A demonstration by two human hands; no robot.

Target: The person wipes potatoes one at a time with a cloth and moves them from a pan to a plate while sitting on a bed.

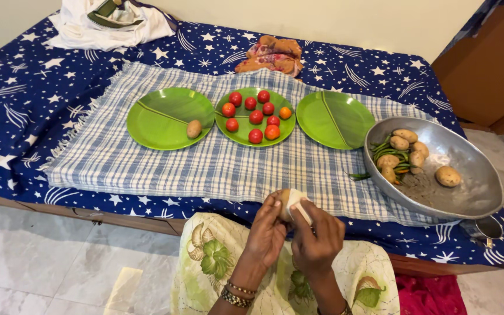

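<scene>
The left hand (pixel 268 227) and right hand (pixel 317 236) meet over the lap, just below the bed edge. Both close around one small brown potato (pixel 284 201); the right hand's fingers also press a white cloth (pixel 300 204) against it. On the blue-and-white checked cloth (pixel 205 166) stand three green leaf-shaped plates: the left plate (pixel 158 119) carries one potato, the middle plate (pixel 243 135) red tomatoes (pixel 256 116), the right plate (pixel 333 119) nothing. A round grey metal basin (pixel 462 175) at right holds potatoes and green chillies (pixel 383 151).
</scene>
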